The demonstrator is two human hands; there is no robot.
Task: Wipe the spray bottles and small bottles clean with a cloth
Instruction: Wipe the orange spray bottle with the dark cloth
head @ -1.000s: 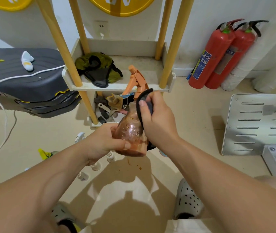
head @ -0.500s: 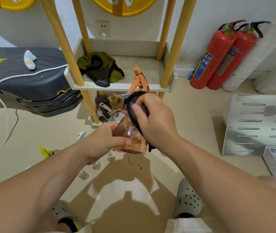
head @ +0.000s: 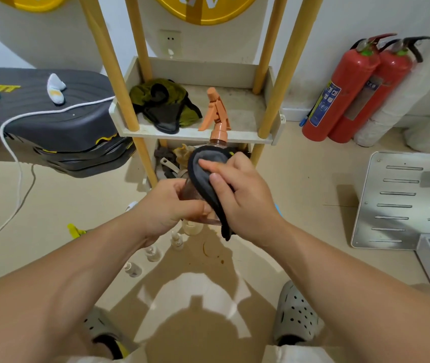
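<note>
Spray bottle (head: 192, 192) in left hand (head: 170, 206) (cloth (head: 206, 172) over it)

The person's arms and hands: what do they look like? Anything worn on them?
The left hand and right hand are bare: no gloves, rings or watch can be seen. The forearms are bare too, with no sleeves in view. Further down, the feet wear grey clogs with round holes.

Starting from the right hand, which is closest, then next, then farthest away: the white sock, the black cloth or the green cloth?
1. black cloth: gripped in the right hand itself.
2. green cloth: ahead on the shelf, slightly left.
3. white sock: far left, on the dark board.
</note>
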